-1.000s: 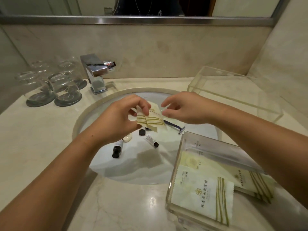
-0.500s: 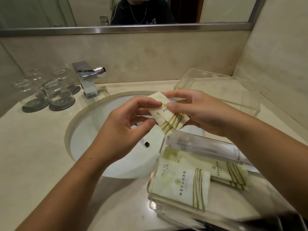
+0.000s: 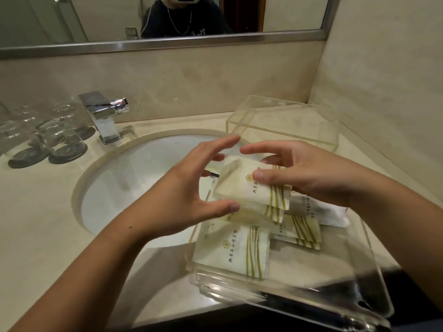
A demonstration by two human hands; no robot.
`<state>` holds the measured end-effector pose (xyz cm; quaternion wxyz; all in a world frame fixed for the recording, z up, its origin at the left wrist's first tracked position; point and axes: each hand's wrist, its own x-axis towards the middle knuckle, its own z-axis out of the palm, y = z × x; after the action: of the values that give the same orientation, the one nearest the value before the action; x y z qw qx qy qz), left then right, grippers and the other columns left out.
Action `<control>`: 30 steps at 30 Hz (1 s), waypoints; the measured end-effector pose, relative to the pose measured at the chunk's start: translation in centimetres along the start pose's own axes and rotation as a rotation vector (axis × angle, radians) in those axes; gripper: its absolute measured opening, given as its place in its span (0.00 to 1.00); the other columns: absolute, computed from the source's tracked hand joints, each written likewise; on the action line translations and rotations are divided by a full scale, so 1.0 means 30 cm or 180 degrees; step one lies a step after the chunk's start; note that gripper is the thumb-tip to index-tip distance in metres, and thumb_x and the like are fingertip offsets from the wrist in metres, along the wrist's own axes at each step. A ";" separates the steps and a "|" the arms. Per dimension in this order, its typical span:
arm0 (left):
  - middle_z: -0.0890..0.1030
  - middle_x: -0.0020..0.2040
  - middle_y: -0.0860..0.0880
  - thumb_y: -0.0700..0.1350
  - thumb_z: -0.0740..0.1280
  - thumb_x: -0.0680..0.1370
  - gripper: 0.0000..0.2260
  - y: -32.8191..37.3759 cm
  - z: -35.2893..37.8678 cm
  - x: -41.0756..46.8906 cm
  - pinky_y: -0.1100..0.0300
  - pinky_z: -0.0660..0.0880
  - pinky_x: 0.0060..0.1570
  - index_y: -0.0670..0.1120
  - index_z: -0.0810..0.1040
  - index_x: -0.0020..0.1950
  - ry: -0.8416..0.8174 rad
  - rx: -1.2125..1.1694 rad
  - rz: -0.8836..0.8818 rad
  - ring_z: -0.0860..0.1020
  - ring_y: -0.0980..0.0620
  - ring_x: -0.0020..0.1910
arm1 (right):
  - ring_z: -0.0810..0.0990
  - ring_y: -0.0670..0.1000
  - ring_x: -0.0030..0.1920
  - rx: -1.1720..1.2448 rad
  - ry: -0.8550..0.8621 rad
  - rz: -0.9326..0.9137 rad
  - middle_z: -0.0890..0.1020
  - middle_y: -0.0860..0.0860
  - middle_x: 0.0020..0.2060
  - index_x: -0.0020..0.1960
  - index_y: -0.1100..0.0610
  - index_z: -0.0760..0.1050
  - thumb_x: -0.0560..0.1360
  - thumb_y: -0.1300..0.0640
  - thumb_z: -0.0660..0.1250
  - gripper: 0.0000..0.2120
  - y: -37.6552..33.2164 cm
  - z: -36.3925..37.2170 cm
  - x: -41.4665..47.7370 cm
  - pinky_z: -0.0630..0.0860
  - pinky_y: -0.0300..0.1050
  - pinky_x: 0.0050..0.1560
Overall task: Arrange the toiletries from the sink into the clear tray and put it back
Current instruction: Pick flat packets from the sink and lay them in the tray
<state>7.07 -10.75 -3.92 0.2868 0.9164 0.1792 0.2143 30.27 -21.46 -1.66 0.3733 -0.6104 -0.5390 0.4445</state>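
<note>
My right hand [image 3: 309, 173] pinches a cream sachet with green stripes [image 3: 242, 188] over the far-left corner of the clear tray [image 3: 282, 295]. My left hand [image 3: 189, 190] is beside it with fingers spread, its thumb touching the sachet's lower edge. Inside the tray lie more striped sachets [image 3: 235, 250] and a white packet [image 3: 321, 212]. The tray stands at the counter's front edge, right of the white sink [image 3: 134, 178]. My hands hide most of what remains in the sink; only a small dark tip [image 3: 214, 174] shows between them.
A second clear box [image 3: 282, 123] stands behind the tray against the wall. A chrome tap [image 3: 103, 116] rises behind the sink. Upturned glasses on dark coasters [image 3: 48, 140] sit at the far left. A mirror runs above the backsplash.
The sachet has moved from above the sink rightwards and down over the tray. My left hand has let go of it and spread its fingers; my right hand now holds it.
</note>
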 end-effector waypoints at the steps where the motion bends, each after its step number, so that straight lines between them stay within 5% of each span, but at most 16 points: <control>1: 0.66 0.75 0.65 0.57 0.77 0.72 0.42 0.013 0.005 0.004 0.67 0.72 0.66 0.63 0.58 0.80 -0.0109 0.0019 0.0063 0.68 0.65 0.72 | 0.85 0.53 0.57 -0.0050 -0.0026 -0.0004 0.85 0.53 0.57 0.69 0.44 0.75 0.74 0.55 0.75 0.24 0.008 -0.007 -0.015 0.79 0.58 0.62; 6: 0.70 0.73 0.62 0.55 0.77 0.73 0.43 0.063 0.053 0.029 0.64 0.71 0.66 0.61 0.57 0.81 -0.0421 0.0284 0.0455 0.70 0.59 0.72 | 0.78 0.49 0.67 -0.0207 -0.0127 -0.0099 0.81 0.46 0.65 0.69 0.44 0.76 0.75 0.55 0.74 0.23 0.040 -0.027 -0.079 0.73 0.57 0.69; 15: 0.71 0.68 0.64 0.59 0.76 0.73 0.42 0.142 0.134 0.034 0.65 0.70 0.64 0.66 0.56 0.80 -0.0900 0.0359 0.0592 0.70 0.61 0.68 | 0.81 0.46 0.61 -0.0678 -0.0051 -0.0097 0.85 0.46 0.59 0.66 0.49 0.78 0.76 0.57 0.73 0.19 0.070 -0.040 -0.225 0.75 0.51 0.66; 23: 0.79 0.57 0.66 0.55 0.68 0.80 0.17 0.106 0.117 0.030 0.71 0.72 0.55 0.63 0.74 0.68 -0.0912 0.0552 0.0243 0.76 0.66 0.59 | 0.78 0.35 0.60 -0.1788 0.0203 0.0034 0.82 0.36 0.56 0.63 0.32 0.75 0.72 0.41 0.73 0.20 0.107 -0.009 -0.316 0.74 0.41 0.63; 30: 0.79 0.56 0.65 0.54 0.71 0.78 0.15 0.083 0.131 0.006 0.65 0.75 0.56 0.61 0.77 0.64 -0.1157 0.0572 0.0145 0.77 0.64 0.58 | 0.72 0.28 0.61 -0.2087 0.0321 -0.0036 0.79 0.30 0.58 0.64 0.32 0.75 0.73 0.38 0.69 0.20 0.135 0.053 -0.334 0.71 0.33 0.63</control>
<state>9.66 -14.35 -5.29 0.2266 0.9657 0.1220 0.0350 29.84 -31.98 -4.57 0.1856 -0.7163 -0.6376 0.2145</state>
